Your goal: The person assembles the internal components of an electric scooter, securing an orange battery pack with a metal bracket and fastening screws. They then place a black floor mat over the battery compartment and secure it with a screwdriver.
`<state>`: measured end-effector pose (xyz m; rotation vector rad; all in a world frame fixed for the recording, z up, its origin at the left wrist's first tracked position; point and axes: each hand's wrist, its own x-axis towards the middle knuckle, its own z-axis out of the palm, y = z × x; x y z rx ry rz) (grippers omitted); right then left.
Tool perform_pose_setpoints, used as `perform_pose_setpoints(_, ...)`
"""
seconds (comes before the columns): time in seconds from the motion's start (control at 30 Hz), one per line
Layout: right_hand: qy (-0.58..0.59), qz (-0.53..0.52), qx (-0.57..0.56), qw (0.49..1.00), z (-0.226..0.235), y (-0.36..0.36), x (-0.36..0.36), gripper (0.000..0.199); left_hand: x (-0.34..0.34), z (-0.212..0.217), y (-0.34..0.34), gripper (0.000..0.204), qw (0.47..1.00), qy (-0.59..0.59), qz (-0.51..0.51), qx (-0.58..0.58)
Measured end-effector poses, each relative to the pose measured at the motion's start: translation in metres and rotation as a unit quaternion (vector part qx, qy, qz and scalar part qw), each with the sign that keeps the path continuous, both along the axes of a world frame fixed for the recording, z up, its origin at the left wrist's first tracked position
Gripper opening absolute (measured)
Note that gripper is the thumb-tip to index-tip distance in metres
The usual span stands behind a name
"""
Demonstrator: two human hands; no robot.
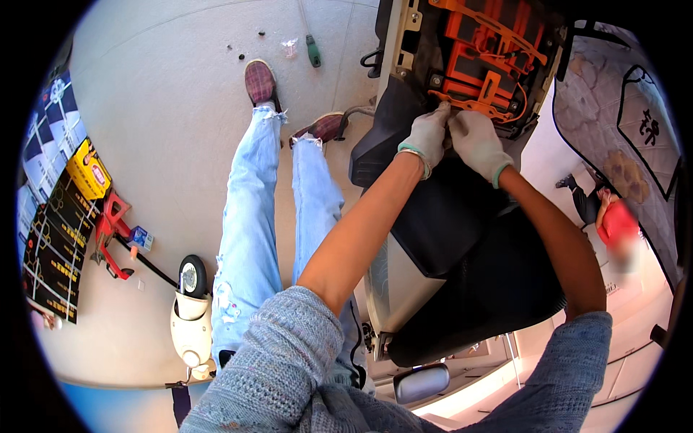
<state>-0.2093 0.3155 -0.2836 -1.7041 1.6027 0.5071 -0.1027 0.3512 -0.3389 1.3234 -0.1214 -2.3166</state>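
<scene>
Both my hands wear pale knit gloves and meet at the lower edge of an open scooter compartment. My left hand (426, 138) is closed, its thumb and fingers pinched by the end of an orange strap (473, 106). Close beside it, my right hand (478, 146) is also closed, fingertips curled inward. What lies between the fingers of either hand is hidden. Above them, several dark batteries (469, 65) sit under orange holders, with a thin orange wire looping at the right. A black plastic cover (386, 130) stands left of my hands, and the black seat (462, 289) lies below my forearms.
On the floor lie a green-handled screwdriver (312, 52), a crumpled clear plastic bag (289, 48) and several small black parts. A cream scooter (191, 325), a red plastic stand (112, 220) and a yellow box (89, 169) are at the left. Another person (613, 220) is at the right.
</scene>
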Motion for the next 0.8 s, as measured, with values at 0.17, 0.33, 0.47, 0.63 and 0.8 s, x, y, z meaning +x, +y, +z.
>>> perform_pose_setpoints(0.17,-0.084,-0.538,0.153,0.824,0.014,-0.028,0.040,0.023,-0.005,-0.032,0.017,0.012,0.977,0.007,-0.031,-0.209)
perform_pose_setpoints(0.33,-0.186,-0.408,0.104,0.888,0.007,0.004,0.023,0.010,0.012,0.002,-0.022,0.020,0.819,0.332,0.255,0.393)
perform_pose_setpoints(0.47,-0.142,-0.437,-0.023,0.888,-0.024,0.043,0.010,0.012,0.009,-0.021,-0.013,0.022,0.672,0.513,0.272,0.460)
perform_pose_setpoints(0.63,0.139,-0.360,0.012,0.922,0.065,-0.003,0.040,0.037,0.018,0.000,-0.044,0.016,0.852,0.220,0.225,0.419)
perform_pose_setpoints(0.8,0.206,0.260,-0.032,0.943,0.070,-0.017,0.037,0.014,0.001,-0.001,-0.038,0.021,0.842,0.261,0.198,0.429)
